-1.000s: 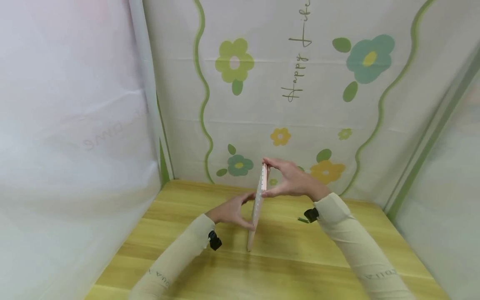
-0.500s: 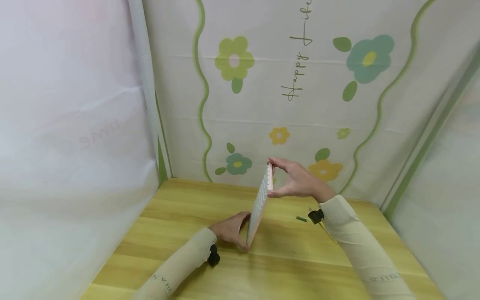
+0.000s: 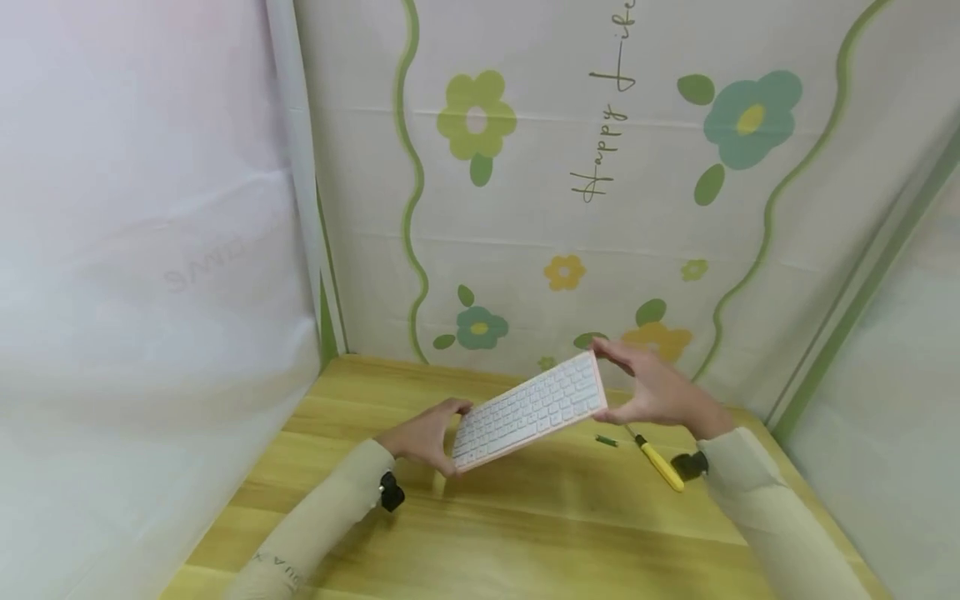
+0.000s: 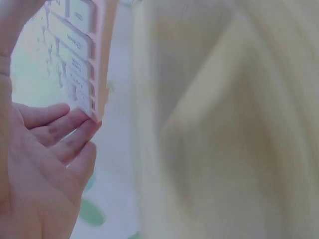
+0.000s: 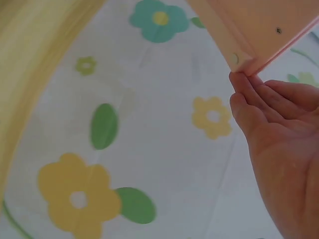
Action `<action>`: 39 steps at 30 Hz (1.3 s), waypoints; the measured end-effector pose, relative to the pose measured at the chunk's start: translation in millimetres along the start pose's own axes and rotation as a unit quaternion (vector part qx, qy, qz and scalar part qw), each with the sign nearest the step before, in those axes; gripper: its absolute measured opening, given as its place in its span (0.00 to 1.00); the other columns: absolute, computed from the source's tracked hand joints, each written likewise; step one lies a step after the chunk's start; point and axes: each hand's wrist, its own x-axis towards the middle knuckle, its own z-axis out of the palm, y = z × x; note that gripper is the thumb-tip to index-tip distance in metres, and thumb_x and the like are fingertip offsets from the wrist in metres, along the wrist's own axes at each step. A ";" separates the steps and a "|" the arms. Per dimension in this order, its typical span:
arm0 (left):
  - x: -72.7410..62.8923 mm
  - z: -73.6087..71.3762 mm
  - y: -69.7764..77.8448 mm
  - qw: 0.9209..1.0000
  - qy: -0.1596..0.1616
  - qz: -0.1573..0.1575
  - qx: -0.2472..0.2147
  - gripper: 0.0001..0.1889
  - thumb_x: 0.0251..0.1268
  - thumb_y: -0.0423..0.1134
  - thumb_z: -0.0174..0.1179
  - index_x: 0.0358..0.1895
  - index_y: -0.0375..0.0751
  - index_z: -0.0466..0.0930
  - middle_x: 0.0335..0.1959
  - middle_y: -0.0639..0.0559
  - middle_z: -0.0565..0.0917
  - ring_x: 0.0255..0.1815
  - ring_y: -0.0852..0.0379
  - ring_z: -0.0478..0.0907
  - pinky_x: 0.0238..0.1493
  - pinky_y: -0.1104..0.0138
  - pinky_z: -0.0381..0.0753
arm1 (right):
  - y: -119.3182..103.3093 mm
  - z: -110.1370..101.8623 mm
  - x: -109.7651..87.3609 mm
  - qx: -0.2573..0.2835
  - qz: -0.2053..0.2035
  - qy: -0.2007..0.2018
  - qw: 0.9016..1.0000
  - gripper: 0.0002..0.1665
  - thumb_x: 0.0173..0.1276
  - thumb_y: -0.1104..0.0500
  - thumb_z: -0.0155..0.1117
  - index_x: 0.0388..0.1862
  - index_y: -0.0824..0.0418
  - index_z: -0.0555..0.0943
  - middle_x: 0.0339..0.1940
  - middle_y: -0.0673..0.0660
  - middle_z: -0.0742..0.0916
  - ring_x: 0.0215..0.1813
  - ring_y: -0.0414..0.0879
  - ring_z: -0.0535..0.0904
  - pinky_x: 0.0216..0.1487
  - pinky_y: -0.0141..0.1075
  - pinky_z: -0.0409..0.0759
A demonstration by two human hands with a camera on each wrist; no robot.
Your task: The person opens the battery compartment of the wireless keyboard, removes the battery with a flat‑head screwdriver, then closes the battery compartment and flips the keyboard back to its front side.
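Observation:
Between both hands a small keyboard (image 3: 528, 410) with white keys and a pink case is held tilted above the wooden table, its right end higher and the keys facing the head camera. My left hand (image 3: 426, 437) grips the lower left end, thumb at the near corner and fingers at the far one. At the upper right end, my right hand (image 3: 660, 390) holds the short edge between thumb and fingers. In the left wrist view, fingertips (image 4: 89, 124) touch the keyboard's corner. The right wrist view shows its pink underside (image 5: 269, 30) with a small screw.
A yellow-handled screwdriver (image 3: 662, 465) lies on the wooden table (image 3: 570, 542) below the right hand. Beside it is a small green piece (image 3: 607, 440). White fabric walls with printed flowers (image 3: 480, 327) enclose the table at the back and both sides.
The keyboard has swung from edge-on to showing its keys. My left hand slid down to its lower end and moved left; my right hand moved right, uncovering the screwdriver.

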 end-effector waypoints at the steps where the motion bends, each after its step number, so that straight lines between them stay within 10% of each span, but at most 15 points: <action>1: -4.1 -6.5 -0.3 1.000 0.001 0.002 0.000 0.64 0.38 0.44 0.84 0.81 0.31 0.55 0.75 0.41 0.70 0.76 0.44 0.69 0.79 0.44 0.69 | 4.2 3.8 -6.9 -0.007 0.007 -0.007 1.000 0.71 0.49 0.45 0.90 0.83 0.70 0.60 0.76 0.65 0.78 0.77 0.65 0.73 0.74 0.60 0.72; 9: -19.3 -29.4 -1.0 1.000 0.006 -0.001 0.013 0.67 0.37 0.43 0.87 0.82 0.31 0.52 0.75 0.40 0.68 0.76 0.44 0.68 0.79 0.46 0.69 | 40.8 59.7 -44.5 -0.026 0.060 -0.060 0.996 0.73 0.41 0.47 0.92 0.82 0.68 0.62 0.75 0.62 0.78 0.76 0.64 0.74 0.73 0.63 0.74; 19: -25.5 -2.4 -19.3 1.000 0.008 -0.015 0.008 0.71 0.33 0.47 0.89 0.82 0.28 0.50 0.78 0.34 0.65 0.78 0.41 0.66 0.81 0.46 0.65 | 73.7 131.2 -65.1 -0.011 0.128 -0.086 0.988 0.78 0.38 0.49 0.92 0.82 0.75 0.57 0.81 0.72 0.69 0.81 0.73 0.64 0.82 0.70 0.54; 39: -32.6 10.2 -30.8 0.999 -0.018 -0.041 0.031 0.73 0.37 0.58 0.86 0.84 0.30 0.48 0.83 0.36 0.62 0.83 0.41 0.62 0.83 0.45 0.62 | 78.7 155.4 -68.0 -0.026 0.149 -0.089 0.984 0.80 0.32 0.46 0.91 0.83 0.71 0.59 0.81 0.69 0.71 0.80 0.68 0.69 0.79 0.61 0.67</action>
